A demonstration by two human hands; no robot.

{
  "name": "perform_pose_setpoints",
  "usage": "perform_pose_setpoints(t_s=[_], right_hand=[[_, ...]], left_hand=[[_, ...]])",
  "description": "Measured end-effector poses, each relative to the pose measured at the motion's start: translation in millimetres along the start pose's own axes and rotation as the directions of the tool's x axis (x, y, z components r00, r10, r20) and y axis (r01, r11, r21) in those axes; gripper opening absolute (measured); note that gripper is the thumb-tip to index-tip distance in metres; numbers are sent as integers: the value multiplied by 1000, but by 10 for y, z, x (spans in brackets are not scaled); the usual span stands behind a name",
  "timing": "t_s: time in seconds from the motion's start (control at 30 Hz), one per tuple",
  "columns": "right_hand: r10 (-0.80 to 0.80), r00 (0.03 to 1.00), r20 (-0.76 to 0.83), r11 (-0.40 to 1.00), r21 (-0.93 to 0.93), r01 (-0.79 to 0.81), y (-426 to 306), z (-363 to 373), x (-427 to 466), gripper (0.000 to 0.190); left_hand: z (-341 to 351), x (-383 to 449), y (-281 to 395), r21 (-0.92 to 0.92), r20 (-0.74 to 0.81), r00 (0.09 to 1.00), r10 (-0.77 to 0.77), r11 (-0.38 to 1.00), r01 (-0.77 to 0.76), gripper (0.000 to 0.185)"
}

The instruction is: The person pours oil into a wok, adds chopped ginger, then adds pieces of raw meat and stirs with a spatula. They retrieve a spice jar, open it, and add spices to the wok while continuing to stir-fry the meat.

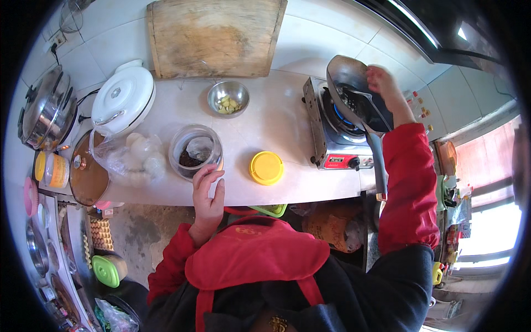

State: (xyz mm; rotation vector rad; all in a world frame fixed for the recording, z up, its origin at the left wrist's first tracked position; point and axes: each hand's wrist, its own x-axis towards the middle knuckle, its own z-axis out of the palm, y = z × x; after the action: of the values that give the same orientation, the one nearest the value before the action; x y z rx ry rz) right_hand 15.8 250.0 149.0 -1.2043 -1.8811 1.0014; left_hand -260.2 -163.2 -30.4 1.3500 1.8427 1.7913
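My left hand (209, 201), fingers apart, is at the near edge of a clear plastic jar (174, 147); whether it touches is unclear. In the jar are dark brown contents (187, 159) and a crumpled plastic bag (200, 148). A round yellow lid (266, 167) lies right of the jar. My right hand (379, 81), blurred, is over the far right side of a wok (344, 68); its grasp cannot be made out. The wok appears tilted over a portable gas stove (342, 145) with a blue flame. A metal spatula (375, 106) rests inside, by small pale bits.
A steel bowl (213, 89) holds sliced pale-yellow pieces (228, 104). The wok's handle (375, 166) juts over the counter's front edge. On the left are a plastic bag of white round items (143, 151), a glass lid (89, 178), a white lidded electric pan (124, 97) and a steamer pot (47, 112).
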Motion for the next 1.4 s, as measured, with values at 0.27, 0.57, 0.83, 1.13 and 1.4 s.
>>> perform_pose_setpoints(t_s=[0.27,0.57,0.83,1.13,1.4], right_hand=[[-168,937,-306,985,-12,173,-203,-196,80,23],[-121,981,-153,889,-457,38,-140,85,-216,25],[9,956,293,976,-210,55,512,1464,-2234,18],[167,937,-307,351,-870,-347,2264,214,-2400,48],[244,970,1,185,-982,-45,2327,117,-1939,48]], left_hand=[[57,-39,-9,11,17,1000,-18,1000,18,20],[440,-106,-512,53,363,922,-133,991,123,42],[517,130,-1083,45,173,892,-418,908,417,68],[534,255,-1097,-54,78,878,-472,877,477,64],[761,-27,-1057,-41,89,874,-478,875,483,53]])
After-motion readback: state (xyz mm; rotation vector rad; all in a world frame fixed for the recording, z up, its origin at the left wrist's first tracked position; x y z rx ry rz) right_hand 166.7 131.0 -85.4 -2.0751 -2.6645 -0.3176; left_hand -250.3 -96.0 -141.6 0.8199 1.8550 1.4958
